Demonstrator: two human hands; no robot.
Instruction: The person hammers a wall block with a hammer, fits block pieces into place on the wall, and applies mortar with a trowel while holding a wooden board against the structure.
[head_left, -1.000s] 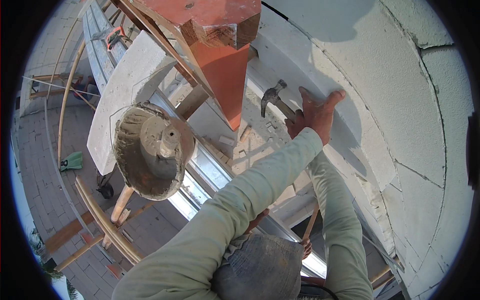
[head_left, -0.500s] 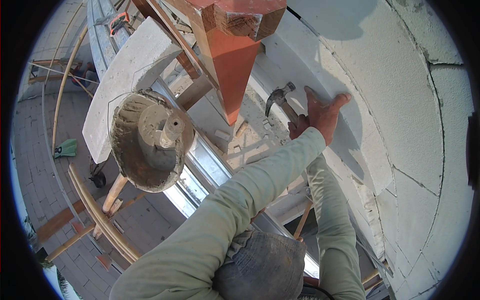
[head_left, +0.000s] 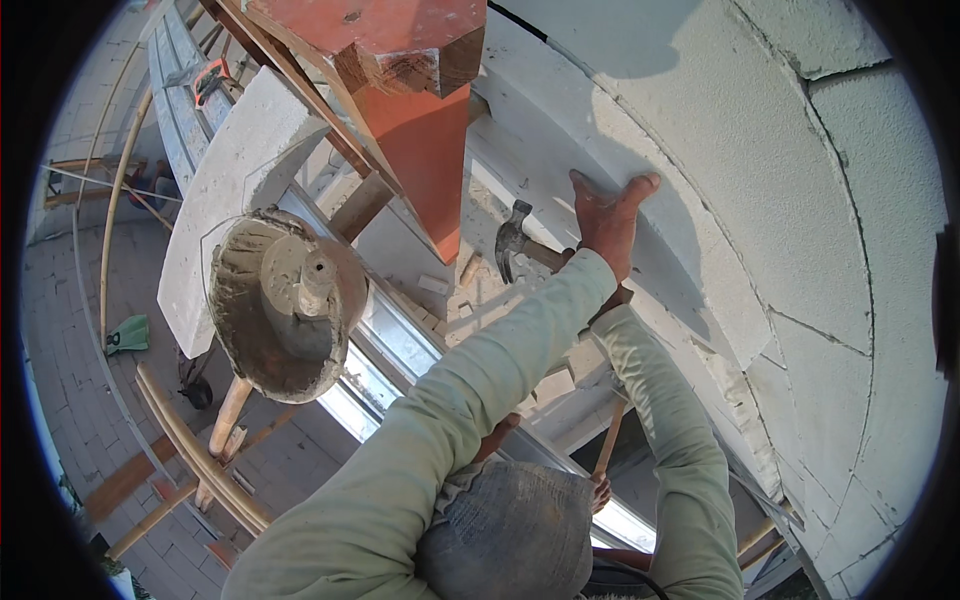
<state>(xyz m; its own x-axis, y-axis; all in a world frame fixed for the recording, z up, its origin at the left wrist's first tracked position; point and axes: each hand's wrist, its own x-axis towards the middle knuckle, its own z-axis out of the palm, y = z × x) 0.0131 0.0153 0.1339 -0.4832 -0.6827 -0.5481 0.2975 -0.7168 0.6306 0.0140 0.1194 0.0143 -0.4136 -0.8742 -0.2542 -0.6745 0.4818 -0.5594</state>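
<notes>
My left hand (head_left: pixel 608 222) rests with thumb and fingers spread against a long pale block (head_left: pixel 655 245) along the wall. Below its wrist, my right hand (head_left: pixel 612 303) is mostly hidden by the left forearm. It grips a claw hammer (head_left: pixel 511 241) by its wooden handle; the metal head sticks out to the left, apart from the block. Left of the hammer, a red-orange painted wooden post (head_left: pixel 415 150) points down to a narrow end. A mortar-caked bucket (head_left: pixel 235 325) stands farther left, with wet grey mortar and a round handle-like piece inside.
A pale block (head_left: pixel 220 180) lies behind the bucket. An orange-handled saw (head_left: pixel 208 82) rests on metal sheeting (head_left: pixel 172 95). Bamboo poles (head_left: pixel 195 440) cross above the paved ground at lower left. Dark grey cloth (head_left: pixel 510 530) bulges at the bottom. Rubble lies below the hammer.
The view has shifted, moving the wall and post leftward in the picture. The hammer head has come lower and nearer relative to my left hand, which keeps to the block.
</notes>
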